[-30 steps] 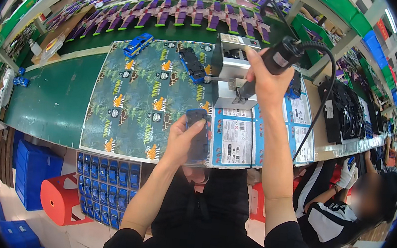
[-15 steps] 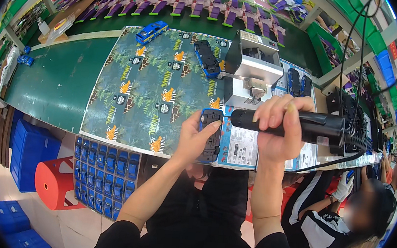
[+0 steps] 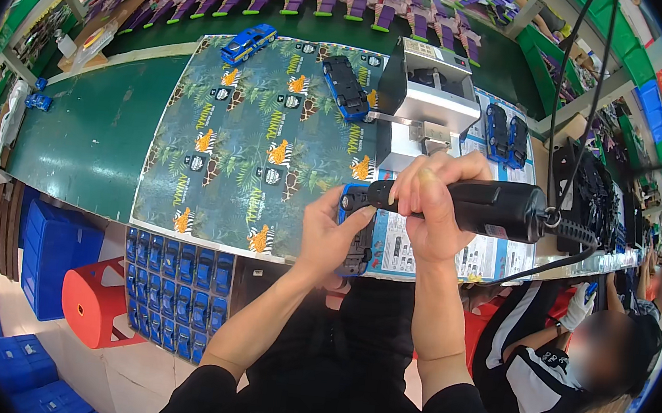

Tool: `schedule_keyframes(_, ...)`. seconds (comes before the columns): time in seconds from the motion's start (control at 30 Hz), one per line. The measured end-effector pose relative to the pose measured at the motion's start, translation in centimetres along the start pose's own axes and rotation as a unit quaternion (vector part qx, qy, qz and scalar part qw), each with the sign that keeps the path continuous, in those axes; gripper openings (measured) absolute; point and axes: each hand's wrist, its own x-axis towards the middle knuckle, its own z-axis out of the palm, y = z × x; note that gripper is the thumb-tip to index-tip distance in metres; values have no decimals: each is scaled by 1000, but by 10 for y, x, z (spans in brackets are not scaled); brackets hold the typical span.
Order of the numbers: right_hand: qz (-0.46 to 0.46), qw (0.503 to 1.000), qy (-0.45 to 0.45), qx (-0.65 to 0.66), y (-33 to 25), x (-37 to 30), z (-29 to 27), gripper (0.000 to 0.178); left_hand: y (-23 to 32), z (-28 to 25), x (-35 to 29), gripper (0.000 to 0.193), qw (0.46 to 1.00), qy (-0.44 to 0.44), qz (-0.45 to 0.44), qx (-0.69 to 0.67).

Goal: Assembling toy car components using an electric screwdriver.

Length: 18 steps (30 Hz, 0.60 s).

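Note:
My left hand (image 3: 323,236) is closed around a blue toy car (image 3: 359,249), turned dark underside up at the table's front edge. My right hand (image 3: 436,205) grips a black corded electric screwdriver (image 3: 504,209), held almost level. Its front end is over the upper part of the car's underside; the bit's tip is hidden, so contact cannot be seen. Behind stands a silver screw feeder (image 3: 430,108) with a metal arm reaching left. Beside that arm lies another upturned toy car (image 3: 345,88). Farther left, a blue toy car (image 3: 248,45) rests on its wheels.
Two more toy cars (image 3: 505,136) lie right of the feeder. Purple and white toys (image 3: 336,4) line the green belt behind. Below the table's front edge are a tray of blue cars (image 3: 177,294), a red stool (image 3: 90,304) and a blue bin (image 3: 61,252). A person (image 3: 541,378) sits at right.
The screwdriver has moved left with my right hand, its front end now over the car's underside. My left hand and the car have shifted slightly right in the picture.

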Motion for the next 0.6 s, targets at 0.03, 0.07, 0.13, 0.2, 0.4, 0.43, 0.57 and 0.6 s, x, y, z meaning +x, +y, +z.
schedule_keyframes(0.03,3,1000,-12,-12,1,-1,0,22,0,0,0,22,1000,1,-2,0)
schedule_keyframes(0.07,5,1000,-12,-11,1,-2,-1,22,2,0,1,22,1000,2,-8,4)
schedule_keyframes(0.13,4,1000,-5,-3,3,-3,-2,24,3,0,1,22,1000,3,-14,9)
schedule_keyframes(0.2,6,1000,5,8,3,-4,-3,23,2,0,0,22,1000,0,-14,10)
schedule_keyframes(0.4,-2,999,20,46,3,-9,-7,23,0,2,0,21,1000,6,-10,24)
schedule_keyframes(0.43,-5,996,30,78,3,-10,-8,24,0,2,0,21,1000,4,-9,25)
schedule_keyframes(0.57,-10,997,23,67,-3,-13,-10,24,-1,0,0,19,999,-11,-19,36)
schedule_keyframes(0.6,-12,998,17,60,-5,-10,-11,23,0,0,1,19,999,-12,-22,41)
